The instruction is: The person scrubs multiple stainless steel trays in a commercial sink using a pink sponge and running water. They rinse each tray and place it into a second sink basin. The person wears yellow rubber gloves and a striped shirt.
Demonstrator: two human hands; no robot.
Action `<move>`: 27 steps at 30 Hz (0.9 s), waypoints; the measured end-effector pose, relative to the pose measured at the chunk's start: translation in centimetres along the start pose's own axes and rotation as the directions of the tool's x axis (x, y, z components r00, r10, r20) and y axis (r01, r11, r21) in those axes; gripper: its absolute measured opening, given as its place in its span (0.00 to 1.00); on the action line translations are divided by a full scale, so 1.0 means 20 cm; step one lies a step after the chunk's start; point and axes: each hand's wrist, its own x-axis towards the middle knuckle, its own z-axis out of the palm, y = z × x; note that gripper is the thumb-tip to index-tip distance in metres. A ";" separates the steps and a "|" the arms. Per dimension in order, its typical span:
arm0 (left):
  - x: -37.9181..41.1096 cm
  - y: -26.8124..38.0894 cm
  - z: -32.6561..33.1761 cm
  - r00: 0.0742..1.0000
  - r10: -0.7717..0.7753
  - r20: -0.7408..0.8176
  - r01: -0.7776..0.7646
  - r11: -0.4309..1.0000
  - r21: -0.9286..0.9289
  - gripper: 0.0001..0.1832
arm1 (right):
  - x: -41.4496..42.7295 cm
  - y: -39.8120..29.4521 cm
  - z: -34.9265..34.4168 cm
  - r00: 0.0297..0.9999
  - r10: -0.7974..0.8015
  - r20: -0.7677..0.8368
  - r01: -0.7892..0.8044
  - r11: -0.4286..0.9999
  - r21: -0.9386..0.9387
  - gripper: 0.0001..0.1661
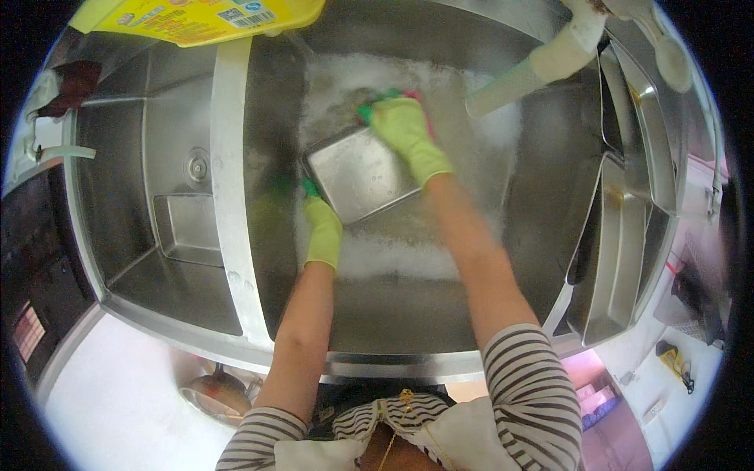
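Note:
A rectangular stainless steel pan [365, 173] lies tilted in the soapy water of the middle sink basin [406, 312]. My left hand [321, 226], in a yellow-green rubber glove with green fingertips, grips the pan's left edge; the fingers are partly hidden behind it. At the pan's far right corner is my right hand [406, 132], gloved alike. Something pink [428, 120] shows beside its fingers, too little of it to name. White suds [394, 259] float around the pan.
A second basin at the left holds a small steel pan [191, 226] near its drain [199, 168]. Steel pans [612, 253] stand along the right side. A pipe [530, 76] reaches into the water, and a yellow container [200, 17] stands at the far left edge.

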 end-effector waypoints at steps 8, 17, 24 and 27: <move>0.03 0.04 -0.05 1.000 -0.019 -0.009 0.019 1.000 0.002 0.21 | -0.56 0.13 0.22 0.940 0.330 -0.083 0.008 0.223 0.975 0.27; -0.07 -0.03 0.02 0.998 -0.064 -0.008 0.063 0.998 -0.012 0.22 | -0.55 -0.51 0.13 0.894 -0.358 -0.268 0.412 0.893 0.181 0.28; -0.03 0.03 0.23 0.995 0.043 -0.086 -0.029 0.988 0.154 0.23 | 0.03 0.10 -0.12 0.994 0.037 0.105 -0.050 0.991 0.122 0.30; -0.09 0.16 0.22 0.995 0.044 -0.091 -0.021 0.972 0.235 0.23 | -0.22 0.36 -0.09 0.980 0.144 0.137 -0.198 0.723 0.661 0.39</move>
